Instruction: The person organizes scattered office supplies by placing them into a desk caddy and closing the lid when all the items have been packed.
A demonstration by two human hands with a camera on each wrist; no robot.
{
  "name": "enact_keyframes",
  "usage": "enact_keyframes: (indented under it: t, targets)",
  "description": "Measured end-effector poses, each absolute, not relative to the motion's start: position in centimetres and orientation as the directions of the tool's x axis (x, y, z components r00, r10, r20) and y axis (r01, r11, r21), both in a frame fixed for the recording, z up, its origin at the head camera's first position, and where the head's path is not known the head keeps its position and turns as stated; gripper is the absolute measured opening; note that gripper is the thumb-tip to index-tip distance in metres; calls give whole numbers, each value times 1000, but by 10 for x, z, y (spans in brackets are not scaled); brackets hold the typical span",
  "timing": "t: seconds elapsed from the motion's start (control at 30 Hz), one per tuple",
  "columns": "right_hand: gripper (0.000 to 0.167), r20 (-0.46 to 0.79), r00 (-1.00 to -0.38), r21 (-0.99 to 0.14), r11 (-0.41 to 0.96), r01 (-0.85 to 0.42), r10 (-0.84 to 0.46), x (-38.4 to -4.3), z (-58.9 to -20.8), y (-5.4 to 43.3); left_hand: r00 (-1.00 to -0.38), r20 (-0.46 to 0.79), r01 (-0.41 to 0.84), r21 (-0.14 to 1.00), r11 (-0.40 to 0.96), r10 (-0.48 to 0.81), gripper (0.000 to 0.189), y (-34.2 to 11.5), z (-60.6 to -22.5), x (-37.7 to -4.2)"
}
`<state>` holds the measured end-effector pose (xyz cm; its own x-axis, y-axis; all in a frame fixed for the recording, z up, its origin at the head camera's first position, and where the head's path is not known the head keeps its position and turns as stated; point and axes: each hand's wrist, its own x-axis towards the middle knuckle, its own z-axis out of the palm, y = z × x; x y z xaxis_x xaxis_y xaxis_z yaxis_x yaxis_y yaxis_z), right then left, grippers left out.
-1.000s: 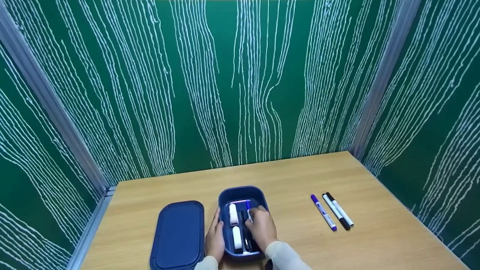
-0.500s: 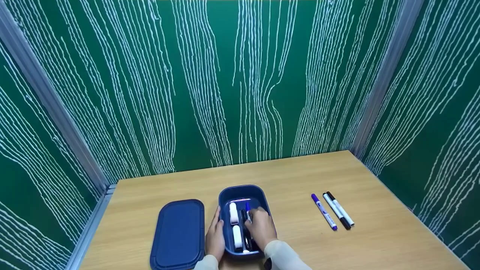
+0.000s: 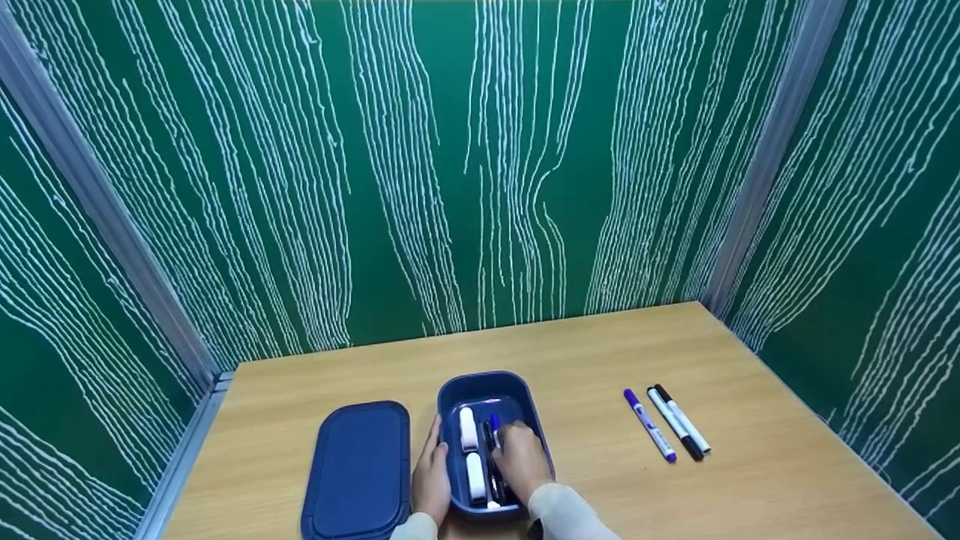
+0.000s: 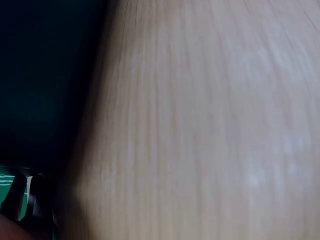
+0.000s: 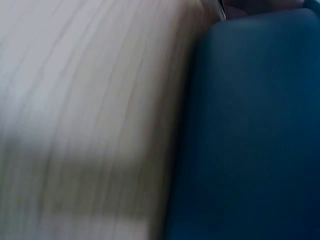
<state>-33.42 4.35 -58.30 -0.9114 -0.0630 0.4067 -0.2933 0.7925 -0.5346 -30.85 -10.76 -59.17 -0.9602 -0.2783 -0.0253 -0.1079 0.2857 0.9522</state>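
Observation:
A dark blue open box (image 3: 480, 382) stands on the table. My left hand (image 3: 431, 480) rests against its left side with fingers straight; in the left wrist view, dark fingers (image 4: 37, 200) show at the lower left corner. My right hand (image 3: 523, 459) reaches inside, its curled fingers on a blue-capped marker (image 3: 495, 421) lying lengthwise, mostly covered by the hand. Beside it are dark pens (image 3: 493, 472), partly hidden. Along the box's left side lie two white rounded blocks (image 3: 469, 427) with dark undersides. In the right wrist view the box wall (image 5: 255, 125) fills the right side.
A dark blue lid (image 3: 358, 465) lies flat left of the box. On the right are a purple-capped marker (image 3: 650, 425) and two black-capped white markers (image 3: 679, 420) side by side on the wooden table (image 3: 585, 352). Green panels with white wavy lines (image 3: 525, 187) enclose the table.
My right hand and the blue-capped marker have shifted slightly toward the near end of the box. My left hand stays at the box's side.

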Motion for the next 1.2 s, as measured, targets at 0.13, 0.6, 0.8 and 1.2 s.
enact_keyframes:
  t: [0.13,0.6,0.8,1.2]
  targets:
    - [15,403,-912,-530,795,-295,-70,-333,-582,44,-959,-31,-116,949,293,-280,49,-107,-592,-309]
    - [11,406,-910,-502,813,-294,-79,-338,-583,43,-963,-4,-85,954,288,-271,48,-109,-588,-311]
    - [13,328,-941,-575,773,-266,-80,-338,-585,44,-961,-20,-105,949,297,-275,49,-108,-591,-308]
    - [15,303,-951,-601,762,-241,-62,-339,-584,45,-964,-32,-107,954,280,-263,49,-107,-591,-308]
